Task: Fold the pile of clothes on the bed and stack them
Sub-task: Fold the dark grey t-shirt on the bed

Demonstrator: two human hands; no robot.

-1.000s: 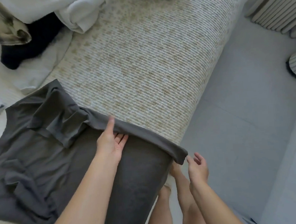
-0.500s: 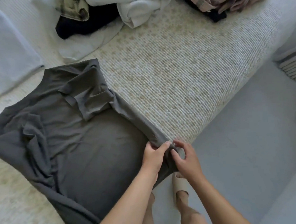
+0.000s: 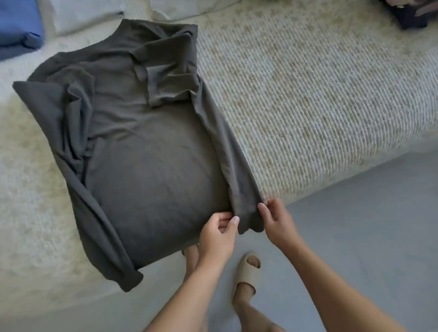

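Across the woven bed cover (image 3: 310,88) lay the grey shirt (image 3: 145,157). Left hand (image 3: 217,235) and right hand (image 3: 276,220) pinched its folded-in side strip at the hem; fingers curled on cloth. Next, likely straightening that fold.

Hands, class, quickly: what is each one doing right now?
Left hand: pinching the hem of the grey shirt at its folded right edge.
Right hand: pinching the same hem corner from the other side.
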